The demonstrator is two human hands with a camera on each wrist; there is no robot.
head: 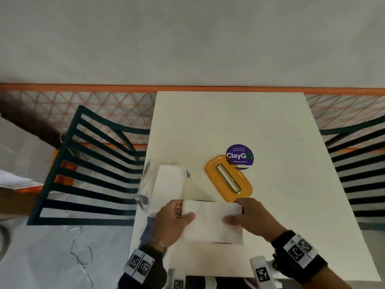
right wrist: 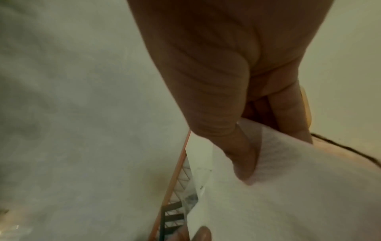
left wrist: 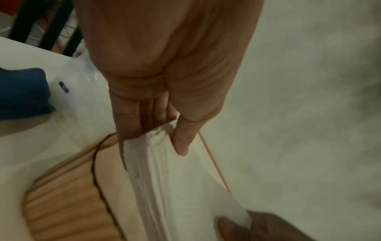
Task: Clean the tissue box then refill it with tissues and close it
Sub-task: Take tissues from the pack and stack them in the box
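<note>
A stack of tissues (head: 212, 221) is held flat between both hands at the near edge of the tabletop (head: 270, 126). It sits directly over the open tissue box (left wrist: 68, 195), whose ribbed wooden side shows in the left wrist view. The left hand (head: 173, 222) grips the stack's left end, thumb on top and fingers (left wrist: 132, 130) underneath. The right hand (head: 250, 217) pinches the right end the same way.

The stack looks light and soft; it will probably sag in the middle and fan apart if held loosely. Holding both short ends, as now, seems the best way to keep the sheets squared while they go down into the box.

The yellow lid (head: 229, 179) lies farther back on the tabletop, slot up, beside a purple sticker (head: 239, 155). It looks rigid and smooth, best taken by its long edges. An opened tissue pack (head: 168, 182) lies to the left.
</note>
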